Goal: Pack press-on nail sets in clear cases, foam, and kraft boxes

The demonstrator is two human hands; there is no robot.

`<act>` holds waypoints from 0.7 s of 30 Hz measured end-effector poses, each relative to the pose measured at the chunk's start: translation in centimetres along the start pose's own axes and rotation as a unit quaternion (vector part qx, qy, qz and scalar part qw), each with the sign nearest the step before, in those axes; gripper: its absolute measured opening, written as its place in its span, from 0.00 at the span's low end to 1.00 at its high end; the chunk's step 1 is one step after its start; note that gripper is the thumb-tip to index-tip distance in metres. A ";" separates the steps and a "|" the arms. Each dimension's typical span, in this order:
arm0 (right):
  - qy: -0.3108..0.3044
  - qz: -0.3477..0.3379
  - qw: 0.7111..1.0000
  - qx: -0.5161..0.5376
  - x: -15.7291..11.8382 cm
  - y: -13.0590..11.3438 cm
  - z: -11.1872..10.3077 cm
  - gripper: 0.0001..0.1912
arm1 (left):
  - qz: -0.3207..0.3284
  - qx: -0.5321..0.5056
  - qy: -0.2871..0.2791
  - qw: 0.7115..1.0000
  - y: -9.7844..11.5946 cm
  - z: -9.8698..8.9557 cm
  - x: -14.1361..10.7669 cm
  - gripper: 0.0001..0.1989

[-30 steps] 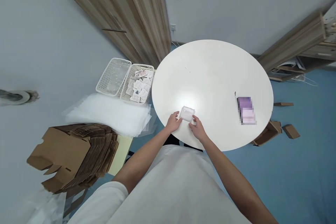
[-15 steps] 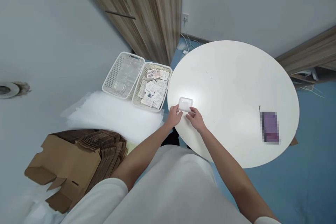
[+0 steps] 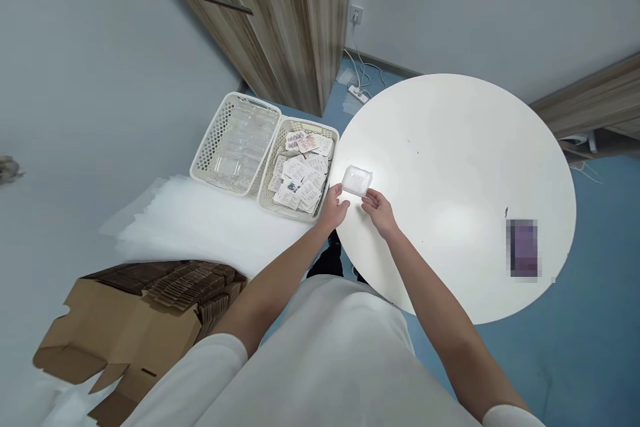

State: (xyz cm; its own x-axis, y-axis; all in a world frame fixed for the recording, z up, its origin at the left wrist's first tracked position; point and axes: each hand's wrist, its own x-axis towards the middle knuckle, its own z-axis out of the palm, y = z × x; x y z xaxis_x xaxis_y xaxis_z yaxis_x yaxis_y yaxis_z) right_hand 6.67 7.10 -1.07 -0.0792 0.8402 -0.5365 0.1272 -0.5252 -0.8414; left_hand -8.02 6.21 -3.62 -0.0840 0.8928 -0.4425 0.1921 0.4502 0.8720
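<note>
White wrapped packet (image 3: pixel 357 181) on table (image 3: pixel 453 147), near its left edge. Left hand (image 3: pixel 334 209) at near-left corner, right hand (image 3: pixel 379 211) at near-right; both part-curled, can't tell if either grips. Left of table: 2 baskets (image 3: pixel 213 135), 1 with printed cards (image 3: pixel 303 177), 1 with clear plastic pieces (image 3: pixel 240 147). White sheets (image 3: pixel 205 223) nearer, then flat cardboard (image 3: pixel 120 320). Pixelated purple item (image 3: pixel 523 248) table right.

You can't read any words or numbers here. The white cards (image 3: pixel 299 169) in the basket (image 3: pixel 300 125) have little rows of dark print on them, but it is too small for you to tell what it says.
</note>
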 end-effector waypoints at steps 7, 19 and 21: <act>-0.005 -0.008 1.000 -0.013 -0.2 0.0 0.0 0.31 | 0.020 -0.016 -0.009 1.000 -0.1 -0.1 -0.4 0.30; -0.017 0.030 0.992 -0.121 -5.2 2.0 -4.4 0.29 | -0.016 -0.009 -0.051 0.999 0.3 0.6 -4.1 0.40; -0.042 0.029 0.991 -0.124 -6.5 2.5 -5.4 0.26 | -0.031 -0.026 -0.051 0.998 1.0 0.4 -5.5 0.39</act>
State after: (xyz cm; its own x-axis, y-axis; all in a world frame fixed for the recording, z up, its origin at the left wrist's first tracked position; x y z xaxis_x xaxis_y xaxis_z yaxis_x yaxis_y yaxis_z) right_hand 12.83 1.00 0.65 -0.1463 0.7902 -0.5951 0.3717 -0.5136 -0.7733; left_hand -7.01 1.76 -0.40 0.0072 0.8588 -0.5122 0.1391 0.5064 0.8510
